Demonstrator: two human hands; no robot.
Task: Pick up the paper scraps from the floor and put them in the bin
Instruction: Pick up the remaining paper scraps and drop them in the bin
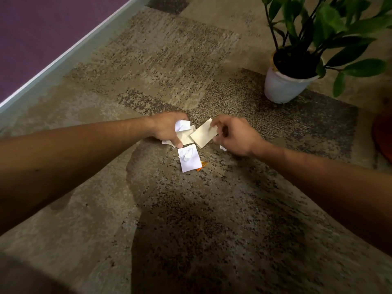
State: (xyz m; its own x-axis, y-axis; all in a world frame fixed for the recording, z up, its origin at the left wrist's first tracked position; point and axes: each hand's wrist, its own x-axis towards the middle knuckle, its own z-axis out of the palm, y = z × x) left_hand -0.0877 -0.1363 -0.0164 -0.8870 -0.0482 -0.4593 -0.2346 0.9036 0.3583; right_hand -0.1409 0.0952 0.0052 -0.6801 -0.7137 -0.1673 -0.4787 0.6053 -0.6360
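Observation:
My left hand (pixel 167 129) grips a bunch of paper scraps (pixel 182 126), crumpled white and cream pieces that stick out past my fingers. My right hand (pixel 234 134) pinches the corner of a flat cream paper scrap (pixel 202 135) just beside the left hand's bunch. On the carpet below them lies a white paper square with a crumpled white ball on it (pixel 189 158), and a small orange scrap (pixel 202 165) peeks from under its right edge. A tiny white scrap (pixel 223 148) shows under my right hand. No bin is in view.
A white pot (pixel 280 88) with a green leafy plant (pixel 331 28) stands at the back right. A purple wall with a pale baseboard (pixel 63 58) runs along the left. A reddish-brown round object (pixel 382 136) sits at the right edge. Patterned carpet (pixel 169 60) covers the floor.

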